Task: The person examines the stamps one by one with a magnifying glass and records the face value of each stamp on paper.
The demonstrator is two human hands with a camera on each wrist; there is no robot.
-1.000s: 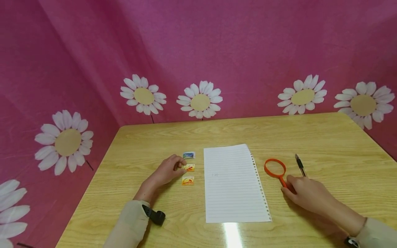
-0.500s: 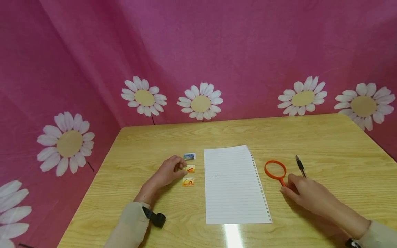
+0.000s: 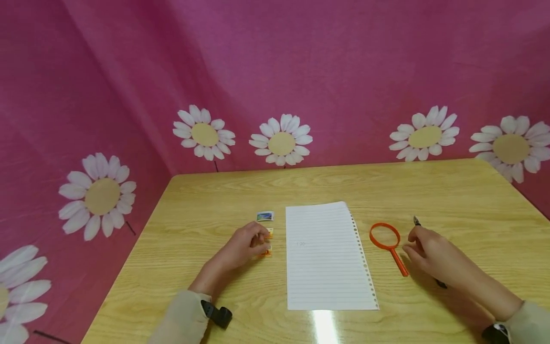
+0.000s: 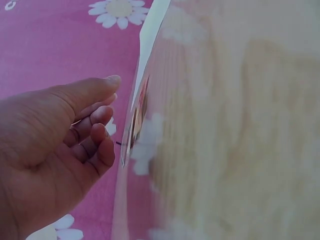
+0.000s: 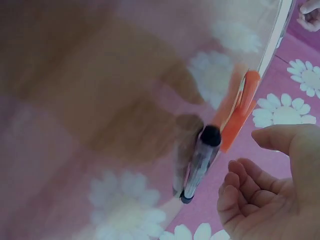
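Three small stamps lie in a column left of the paper in the head view: a blue one point(image 3: 265, 216) at the far end, then two yellow-red ones, the middle stamp point(image 3: 270, 233) and the near stamp point(image 3: 269, 250). My left hand point(image 3: 242, 246) hovers low over the two nearer ones, partly covering them, fingers loosely bent with nothing between them. My right hand point(image 3: 438, 255) is over a black pen point(image 5: 200, 162), hiding its middle in the head view; in the right wrist view its fingers are apart from it. A red magnifying glass point(image 3: 398, 262) lies just left of that hand.
A lined sheet of paper point(image 3: 328, 267) with punched holes and faint writing lies between the hands. The wooden table point(image 3: 215, 191) ends at a pink flowered cloth point(image 3: 343, 71) behind and to the sides.
My right hand has let go of the magnifying glass handle and shifted up and right over the pen. My left hand has moved slightly right and nearer, covering more of the near stamp.
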